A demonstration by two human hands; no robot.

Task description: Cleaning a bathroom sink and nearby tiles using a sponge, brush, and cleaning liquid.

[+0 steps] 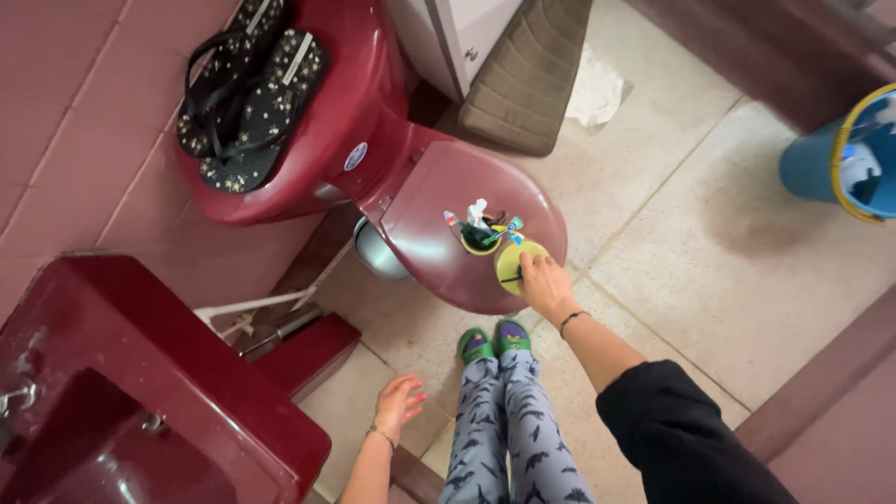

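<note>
I see right hand fingertips touching yellow-green cup at its 11 o'clock on toilet lid; left hand spread, empty, farther

Maroon toilet lid, yellow-green cup, star-speckled black flip-flops

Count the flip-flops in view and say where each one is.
2. Both lie on top of the dark red toilet tank: one flip-flop nearer the lid, the other flip-flop beside it toward the wall, partly overlapped. None seems hidden.
</note>
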